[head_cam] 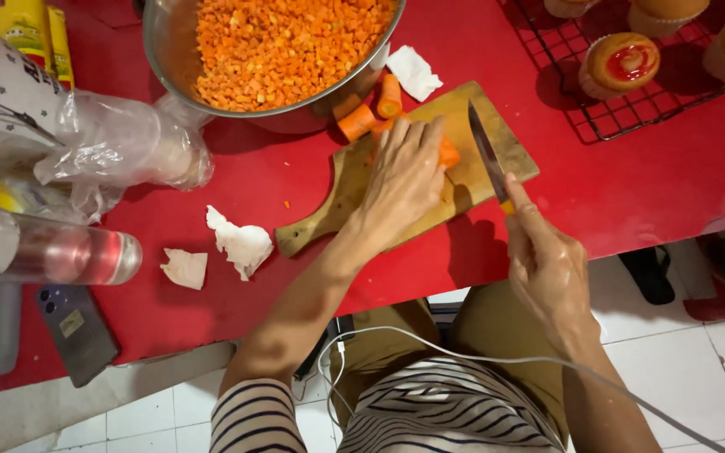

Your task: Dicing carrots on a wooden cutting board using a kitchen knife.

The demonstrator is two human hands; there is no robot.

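The left hand (pixel 403 180) presses flat on a carrot (pixel 448 153) lying on the wooden board (pixel 346 189), fingers spread over it. The right hand (pixel 547 264) is clamped on a knife (pixel 487 155), blade resting on the board just right of the carrot. More carrot pieces (pixel 369 111) lie at the board's far edge, beside a steel bowl (pixel 161 42) of diced carrot on the red worktop (pixel 631 184).
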